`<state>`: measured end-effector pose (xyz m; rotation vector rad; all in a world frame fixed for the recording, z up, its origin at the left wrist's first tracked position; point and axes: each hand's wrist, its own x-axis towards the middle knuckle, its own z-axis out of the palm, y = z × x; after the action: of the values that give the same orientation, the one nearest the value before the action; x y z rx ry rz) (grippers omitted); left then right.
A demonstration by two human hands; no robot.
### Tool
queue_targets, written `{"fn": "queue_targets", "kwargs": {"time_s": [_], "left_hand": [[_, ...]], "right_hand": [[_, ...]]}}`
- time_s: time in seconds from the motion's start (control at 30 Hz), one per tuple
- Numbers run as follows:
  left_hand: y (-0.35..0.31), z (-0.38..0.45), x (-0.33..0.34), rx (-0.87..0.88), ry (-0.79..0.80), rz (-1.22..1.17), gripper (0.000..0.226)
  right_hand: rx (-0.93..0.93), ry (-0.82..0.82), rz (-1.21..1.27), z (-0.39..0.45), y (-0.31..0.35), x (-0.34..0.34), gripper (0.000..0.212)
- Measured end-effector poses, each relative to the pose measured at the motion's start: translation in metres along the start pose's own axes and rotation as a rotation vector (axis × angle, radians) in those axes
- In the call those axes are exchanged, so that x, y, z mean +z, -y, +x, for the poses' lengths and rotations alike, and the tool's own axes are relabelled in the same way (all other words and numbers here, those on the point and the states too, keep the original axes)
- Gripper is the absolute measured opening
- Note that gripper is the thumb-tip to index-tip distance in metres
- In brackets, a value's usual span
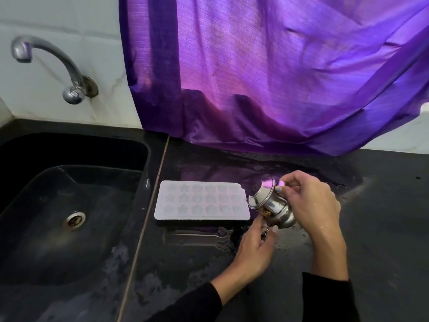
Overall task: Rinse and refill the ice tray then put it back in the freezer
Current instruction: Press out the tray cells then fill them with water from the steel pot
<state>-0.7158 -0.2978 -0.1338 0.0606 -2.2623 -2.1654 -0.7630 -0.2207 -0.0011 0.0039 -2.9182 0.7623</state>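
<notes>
A white ice tray [201, 201] with star-shaped cells lies flat on the black counter [371, 228], just right of the sink. A small steel pot [270, 204] is tipped on its side at the tray's right end, its mouth toward the tray. My right hand [311, 203] grips the pot from the right, fingers on its neck. My left hand [255, 249] supports the pot from below with its fingertips. I cannot tell whether water is flowing.
A black sink [46, 228] with a metal drain [75, 220] fills the left side. A chrome tap [50, 63] juts from the tiled wall above it. A purple curtain [278, 73] hangs down to the counter behind the tray. The counter is wet around the tray.
</notes>
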Motion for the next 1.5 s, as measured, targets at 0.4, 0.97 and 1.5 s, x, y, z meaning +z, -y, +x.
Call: {"fn": "queue_targets", "kwargs": {"time_s": [0.4, 0.97, 1.5], "left_hand": [[-0.003, -0.002, -0.004, 0.007, 0.014, -0.024, 0.038], [-0.016, -0.010, -0.024, 0.037, -0.057, -0.078, 0.039], [-0.003, -0.004, -0.028, -0.036, -0.038, -0.017, 0.036]], "right_hand": [[0.035, 0.008, 0.087, 0.004, -0.006, -0.004, 0.004], [-0.060, 0.032, 0.132, 0.001, 0.015, 0.000, 0.005], [-0.073, 0.066, 0.060, 0.003, 0.026, 0.007, 0.007]]}}
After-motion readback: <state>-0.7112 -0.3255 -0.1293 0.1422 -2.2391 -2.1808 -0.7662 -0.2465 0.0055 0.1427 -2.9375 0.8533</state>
